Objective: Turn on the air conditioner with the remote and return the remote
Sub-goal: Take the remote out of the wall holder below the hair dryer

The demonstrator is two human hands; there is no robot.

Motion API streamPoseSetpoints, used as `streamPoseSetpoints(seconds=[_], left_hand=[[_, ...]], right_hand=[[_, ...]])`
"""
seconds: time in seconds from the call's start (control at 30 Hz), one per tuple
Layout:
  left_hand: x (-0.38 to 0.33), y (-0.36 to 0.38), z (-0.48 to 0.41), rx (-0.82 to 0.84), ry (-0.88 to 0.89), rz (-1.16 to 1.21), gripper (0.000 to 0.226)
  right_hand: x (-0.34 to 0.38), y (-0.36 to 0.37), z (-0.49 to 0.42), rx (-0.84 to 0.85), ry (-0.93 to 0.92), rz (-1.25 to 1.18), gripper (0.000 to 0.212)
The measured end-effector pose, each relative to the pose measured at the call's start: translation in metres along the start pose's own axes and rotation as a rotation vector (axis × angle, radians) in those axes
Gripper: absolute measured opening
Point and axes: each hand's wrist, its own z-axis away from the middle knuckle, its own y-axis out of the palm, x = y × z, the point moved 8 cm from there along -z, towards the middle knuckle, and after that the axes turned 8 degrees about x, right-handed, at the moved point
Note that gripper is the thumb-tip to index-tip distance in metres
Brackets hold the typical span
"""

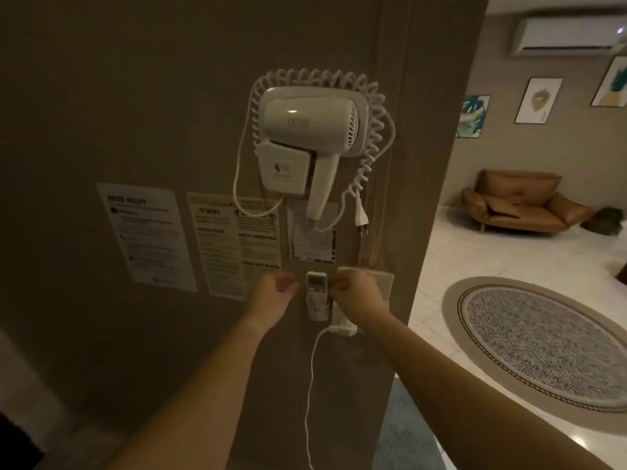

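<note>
Two bare forearms reach up from the lower edge toward a dim brown wall panel. The left hand (271, 293) is loosely curled with nothing in it, just to the left of the small white air-conditioner remote control (316, 290). The right hand (356, 295) sits just right of the remote, fingers bent toward its upper edge; whether they touch it cannot be told. The remote stands upright in a white wall-mounted holder (318, 312), its display at the top and buttons partly behind the holder's front. Behind the right hand is a beige rectangular switch plate (380, 278). Below it, a white plug with a thin white cable (310, 385) hangs down the panel.

To the left of the hands, three printed paper notices (146, 239) are stuck to the wall. Above the remote, a white wall-mounted hair dryer (305, 130) rests in its bracket, ringed by a white coiled cord (369, 154) whose plug dangles free.

Farther off, to the right past the panel's edge, a round grey patterned rug (543, 347) lies on a pale floor. Beyond it stands a tan leather sofa (519, 201). On the far wall hang three framed pictures (538, 100), and above them is a white wall-mounted air conditioner unit (570, 37) with a small light glowing at its right end.
</note>
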Motion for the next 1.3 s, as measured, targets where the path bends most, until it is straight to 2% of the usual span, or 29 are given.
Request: streamPoseSetpoints(seconds=[0.17, 0.5, 0.73, 0.9, 1.3], left_hand=[[0.012, 0.012, -0.012, 0.053, 0.029, 0.051, 0.031], [0.034, 0.020, -0.035, 0.085, 0.067, 0.209, 0.018], [-0.005, 0.003, -0.036, 0.013, 0.127, 0.441, 0.018], [-0.036, -0.009, -0.019, -0.031, 0.191, 0.506, 0.014], [-0.099, 0.023, 0.047, 0.096, 0.225, 0.506, 0.019]], right_hand=[[-0.007, 0.017, -0.018, -0.018, 0.022, 0.067, 0.016], [-0.006, 0.016, -0.022, -0.053, -0.066, 0.123, 0.018], [0.019, -0.011, -0.019, -0.138, -0.145, -0.081, 0.018], [0.036, -0.032, -0.005, -0.162, -0.184, -0.192, 0.018], [0.031, -0.090, 0.068, -0.093, -0.204, -0.372, 0.020]])
